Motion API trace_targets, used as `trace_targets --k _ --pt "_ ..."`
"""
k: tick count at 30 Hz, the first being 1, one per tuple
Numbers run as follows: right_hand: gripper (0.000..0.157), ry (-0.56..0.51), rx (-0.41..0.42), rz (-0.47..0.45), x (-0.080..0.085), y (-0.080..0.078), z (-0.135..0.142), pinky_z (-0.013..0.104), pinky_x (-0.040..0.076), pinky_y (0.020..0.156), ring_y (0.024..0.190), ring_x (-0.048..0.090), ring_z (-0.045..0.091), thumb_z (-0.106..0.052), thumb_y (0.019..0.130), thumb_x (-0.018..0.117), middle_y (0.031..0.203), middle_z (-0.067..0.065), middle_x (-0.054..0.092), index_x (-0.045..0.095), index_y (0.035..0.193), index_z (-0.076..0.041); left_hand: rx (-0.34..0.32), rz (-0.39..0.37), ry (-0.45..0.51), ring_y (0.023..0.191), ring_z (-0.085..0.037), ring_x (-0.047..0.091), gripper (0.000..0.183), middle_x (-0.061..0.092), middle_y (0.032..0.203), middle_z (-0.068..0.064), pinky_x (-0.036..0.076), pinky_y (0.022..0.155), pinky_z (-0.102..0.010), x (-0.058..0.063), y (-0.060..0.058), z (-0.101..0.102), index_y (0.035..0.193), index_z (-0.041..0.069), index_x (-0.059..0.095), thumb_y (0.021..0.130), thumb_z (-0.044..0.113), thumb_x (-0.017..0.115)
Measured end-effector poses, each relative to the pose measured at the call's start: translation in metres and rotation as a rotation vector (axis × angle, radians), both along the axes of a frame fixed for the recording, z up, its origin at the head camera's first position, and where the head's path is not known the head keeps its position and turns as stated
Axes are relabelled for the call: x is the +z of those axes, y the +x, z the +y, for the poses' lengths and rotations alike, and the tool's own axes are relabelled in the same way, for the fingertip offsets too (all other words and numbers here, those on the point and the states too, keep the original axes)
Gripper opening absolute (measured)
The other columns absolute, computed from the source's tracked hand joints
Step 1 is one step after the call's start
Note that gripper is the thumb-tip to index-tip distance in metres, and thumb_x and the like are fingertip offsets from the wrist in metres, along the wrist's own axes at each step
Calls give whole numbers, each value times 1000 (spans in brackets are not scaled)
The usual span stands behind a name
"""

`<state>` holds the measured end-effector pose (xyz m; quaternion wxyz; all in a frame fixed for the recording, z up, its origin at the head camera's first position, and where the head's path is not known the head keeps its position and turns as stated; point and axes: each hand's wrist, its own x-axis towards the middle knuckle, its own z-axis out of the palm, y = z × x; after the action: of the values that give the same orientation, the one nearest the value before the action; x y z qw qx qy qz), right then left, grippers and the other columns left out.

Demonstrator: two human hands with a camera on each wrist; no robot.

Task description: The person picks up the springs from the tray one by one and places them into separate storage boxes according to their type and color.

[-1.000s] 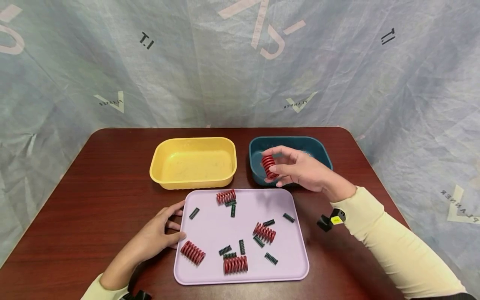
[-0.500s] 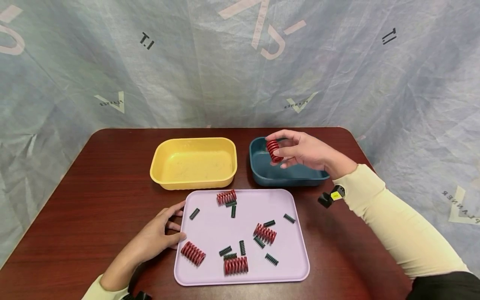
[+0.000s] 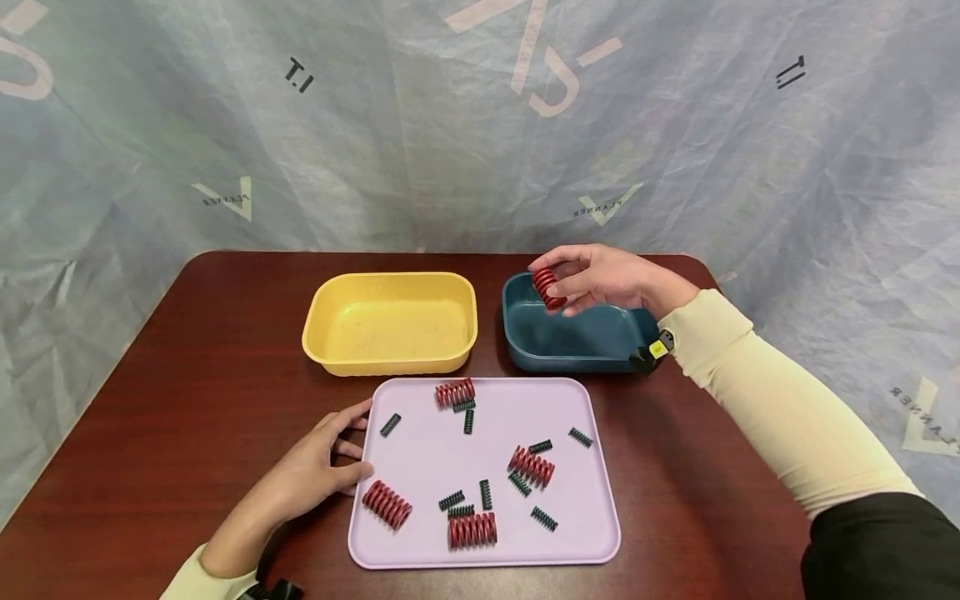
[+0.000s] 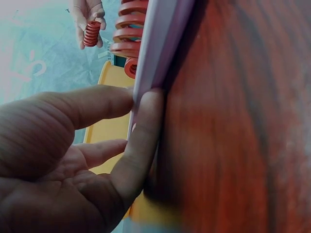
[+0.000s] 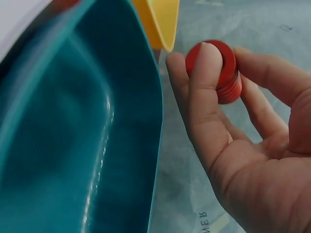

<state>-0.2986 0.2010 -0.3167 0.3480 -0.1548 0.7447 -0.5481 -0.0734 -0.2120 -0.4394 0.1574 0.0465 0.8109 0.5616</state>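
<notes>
My right hand pinches a red coil spring between thumb and fingers, over the back left part of the blue bin. In the right wrist view the spring shows end-on, above the bin's rim. My left hand grips the left edge of the lilac tray, fingertips at its rim. On the tray lie several red springs, one near the left hand, another at the front. Several small dark green springs are scattered among them.
A yellow bin stands left of the blue one, both behind the tray on the dark red wooden table. Grey sheeting hangs behind the table's back edge.
My right hand has lifted the red spring up and back, from the blue bin's front left to over its back left. The left hand stays at the tray's edge.
</notes>
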Motion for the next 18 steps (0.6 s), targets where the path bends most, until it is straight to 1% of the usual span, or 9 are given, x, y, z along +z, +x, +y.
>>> trace_targets --k 2,6,9,15,18 --pt "46 22 17 -16 -1 -6 0 47 62 85 102 68 38 0 101 62 132 26 56 52 146 -5 -4 5 2 103 -31 61 83 43 139 -25 63 63 -35 1 1 1 158 5 37 87 -8 77" --pt "52 67 49 -37 -2 -15 0 54 59 90 100 69 37 0 101 63 133 28 55 46 151 -1 -10 12 2 102 -31 62 83 43 138 -25 63 63 -34 1 2 3 158 5 37 87 -8 76" --pt "55 96 65 -50 -5 -21 0 53 59 90 101 68 37 0 100 63 135 28 53 44 152 0 -9 10 2 102 -30 61 83 43 138 -25 63 63 -34 2 2 3 158 5 37 87 -8 76" --pt "52 153 80 -70 -15 -29 0 51 59 91 106 66 36 1 100 62 136 25 53 47 150 -1 -19 16 5 102 -31 61 82 43 138 -24 63 63 -34 1 2 4 158 6 37 87 -7 76" --pt "51 191 106 -67 -22 -32 0 50 60 91 107 65 35 1 100 61 135 24 54 48 149 -1 -21 20 2 102 -30 61 82 43 137 -24 63 63 -34 1 3 5 158 6 37 87 -7 76"
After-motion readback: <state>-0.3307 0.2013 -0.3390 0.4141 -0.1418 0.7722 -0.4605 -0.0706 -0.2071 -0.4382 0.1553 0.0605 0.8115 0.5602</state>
